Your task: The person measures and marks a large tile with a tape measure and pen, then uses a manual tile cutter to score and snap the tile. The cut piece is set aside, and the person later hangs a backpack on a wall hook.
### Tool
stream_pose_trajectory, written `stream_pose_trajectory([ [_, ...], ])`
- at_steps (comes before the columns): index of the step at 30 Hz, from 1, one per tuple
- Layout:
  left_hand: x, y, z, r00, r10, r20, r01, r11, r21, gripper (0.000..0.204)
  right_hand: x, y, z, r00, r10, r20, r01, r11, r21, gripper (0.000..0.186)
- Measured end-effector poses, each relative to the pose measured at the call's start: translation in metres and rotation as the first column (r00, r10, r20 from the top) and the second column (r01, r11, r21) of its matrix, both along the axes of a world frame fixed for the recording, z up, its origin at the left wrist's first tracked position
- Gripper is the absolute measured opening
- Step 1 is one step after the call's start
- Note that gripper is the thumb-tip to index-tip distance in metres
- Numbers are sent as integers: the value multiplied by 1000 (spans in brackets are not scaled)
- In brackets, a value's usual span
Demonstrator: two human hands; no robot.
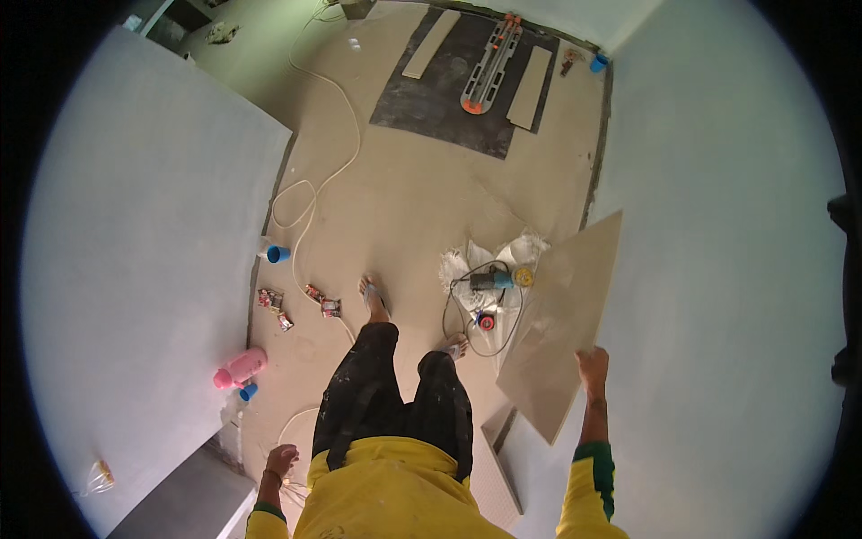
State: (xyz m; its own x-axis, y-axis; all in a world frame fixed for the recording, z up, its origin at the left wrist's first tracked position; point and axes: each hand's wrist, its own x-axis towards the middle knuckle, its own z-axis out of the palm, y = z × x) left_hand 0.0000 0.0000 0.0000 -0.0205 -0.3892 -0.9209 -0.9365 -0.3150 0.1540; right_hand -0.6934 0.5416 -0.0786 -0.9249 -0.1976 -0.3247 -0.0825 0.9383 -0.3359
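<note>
A large beige tile stands tilted on the right side, close to the right wall. My right hand is closed on its right-hand edge, fingers wrapped round the rim. Down by my left hip hangs my left hand, fingers loosely bent and nothing visible in it. Just left of the tile, a blue and black angle grinder with a yellowish disc lies on a white woven sack. Its dark cord loops over the sack, near a small red and black round object.
A tile cutter rests on a dark sheet between two tile strips at the far end. A pale cable winds along the left floor. Wrappers, a blue cup and a pink flask line the left wall.
</note>
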Motion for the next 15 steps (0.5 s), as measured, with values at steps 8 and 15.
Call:
stream_pose_trajectory([
  [8,-231,-147,-117,890,-281,-359,287,957,-38,39,-44,-142,147,885,-407,227,436,895,-93,18],
  [15,-493,-270,-228,580,-660,-478,582,746,-323,37,-85,-299,212,763,-541,353,643,693,-327,24],
])
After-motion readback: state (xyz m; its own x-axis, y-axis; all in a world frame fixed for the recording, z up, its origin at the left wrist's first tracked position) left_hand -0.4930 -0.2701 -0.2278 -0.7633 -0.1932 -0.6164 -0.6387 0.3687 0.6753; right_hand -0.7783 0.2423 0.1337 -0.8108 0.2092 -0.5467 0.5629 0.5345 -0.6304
